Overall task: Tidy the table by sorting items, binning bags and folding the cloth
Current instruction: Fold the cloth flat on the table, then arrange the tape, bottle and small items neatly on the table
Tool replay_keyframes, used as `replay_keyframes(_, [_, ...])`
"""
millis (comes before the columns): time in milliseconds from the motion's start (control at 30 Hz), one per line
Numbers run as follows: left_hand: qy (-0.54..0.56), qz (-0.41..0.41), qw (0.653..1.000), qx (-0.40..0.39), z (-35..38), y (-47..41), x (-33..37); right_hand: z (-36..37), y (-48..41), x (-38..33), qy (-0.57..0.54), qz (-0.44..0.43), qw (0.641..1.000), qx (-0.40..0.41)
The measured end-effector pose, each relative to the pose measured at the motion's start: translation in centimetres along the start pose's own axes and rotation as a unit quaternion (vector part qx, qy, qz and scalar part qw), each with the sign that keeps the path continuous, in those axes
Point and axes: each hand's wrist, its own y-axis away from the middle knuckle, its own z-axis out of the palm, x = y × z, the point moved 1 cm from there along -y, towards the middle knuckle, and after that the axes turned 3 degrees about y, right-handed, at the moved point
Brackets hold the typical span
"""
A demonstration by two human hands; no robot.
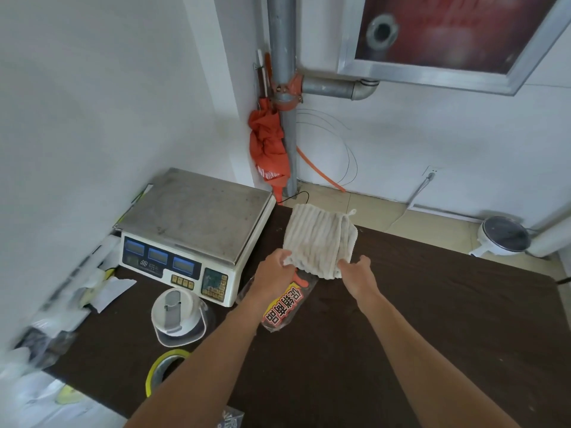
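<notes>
The cloth is a pale ribbed piece, folded into a rough square. It is at the far edge of the counter, just right of the scale. Whether its far part rests on the counter cannot be told.

The left hand grips the near-left corner of the cloth with curled fingers. The right hand pinches the near-right corner between thumb and fingers. Both forearms reach in from the near edge.

A clear bag with a red and yellow printed label lies flat on the counter, directly under the left hand and partly under the near edge of the cloth.

A white lidded container stands just in front of the scale. A yellow tape roll lies nearer still, partly hidden by the left forearm. White bags are piled along the left side of the counter; this area is blurred.

Behind the counter, an orange umbrella hangs against a grey pipe. A white pot stands on the floor at the right.
</notes>
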Motion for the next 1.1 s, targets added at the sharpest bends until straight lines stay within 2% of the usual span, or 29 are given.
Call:
replay_keyframes(133, [0.008,0.006,1.000,-0.012,-1.0,2.7,0.3,0.2,2.7,-0.5,0.008,-0.014,1.000,0.008])
replay_keyframes(300, [0.001,0.059,0.998,-0.018,-2.8,5.7,2.4,1.0,6.5,-1.3,0.052,-0.047,0.997,-0.021])
replay_keyframes(467, [-0.019,0.108,0.994,0.011,-7.1,9.0,3.8,3.2,10.0,-2.7,0.070,-0.072,0.994,-0.051])
replay_keyframes(633, [-0.130,0.135,0.980,0.063,-12.8,11.8,2.8,6.7,13.3,-4.6,0.100,-0.114,0.985,-0.081])
replay_keyframes(833, [-0.143,0.121,0.978,0.097,-18.1,14.6,0.2,11.1,17.9,-6.3,0.166,-0.207,0.958,-0.111])
replay_keyframes(967, [-0.152,0.062,0.981,0.103,-20.2,15.6,-3.4,13.8,21.0,-5.5,0.264,-0.259,0.915,-0.158])
replay_keyframes(1100, [-0.138,0.007,0.983,0.123,-21.0,16.4,-7.2,15.9,23.0,-4.3,0.281,-0.269,0.903,-0.181])
